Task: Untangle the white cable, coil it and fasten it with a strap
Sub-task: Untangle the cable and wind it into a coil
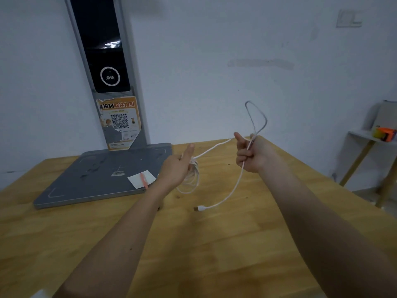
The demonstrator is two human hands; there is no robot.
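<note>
L hand (176,168): fingers curled round coiled white cable (237,180) – thumb up.
R hand (250,155): fist closed on cable, loop poking up.
Plug (199,208): near the wooden table (214,244), pointing left – free end runs down-left from R fist.

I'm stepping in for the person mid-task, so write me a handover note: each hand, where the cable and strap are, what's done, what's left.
Left hand: shut on the bundle of finished loops, held above the wooden table.
Right hand: shut on the white cable, one loop sticking up above the fist.
USB plug: at the free end, low by the table.
Orange strap: on a white card on the grey base, untouched.
Done: partly coiled.
Left: coil the rest, then strap it.
</note>
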